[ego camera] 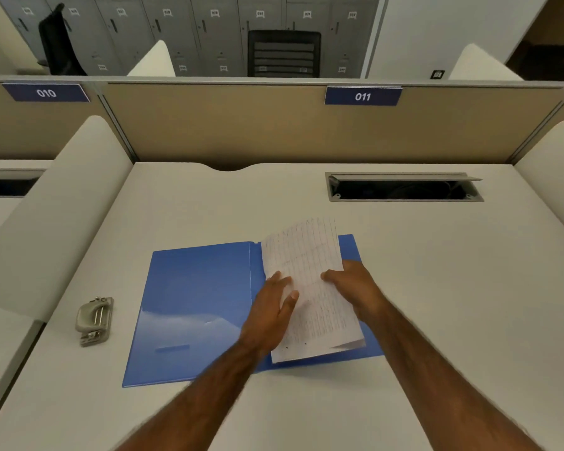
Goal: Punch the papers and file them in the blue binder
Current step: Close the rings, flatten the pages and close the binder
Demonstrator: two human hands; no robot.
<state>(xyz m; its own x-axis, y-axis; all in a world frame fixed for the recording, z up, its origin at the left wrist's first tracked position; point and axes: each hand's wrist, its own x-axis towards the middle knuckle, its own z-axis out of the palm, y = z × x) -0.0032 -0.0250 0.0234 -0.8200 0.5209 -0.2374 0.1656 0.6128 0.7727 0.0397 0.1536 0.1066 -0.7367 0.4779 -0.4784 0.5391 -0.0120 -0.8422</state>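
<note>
Where the papers (306, 255) are being held: over the right half of the open blue binder (196, 304), upper end being lifted off it.
Right hand (352, 283): papers' right edge being gripped by curled fingers.
Left hand (269, 310): straight fingers being pressed on the papers' left edge.
Hole punch (94, 320): being left untouched on the desk (437, 255), well left of the binder.
</note>
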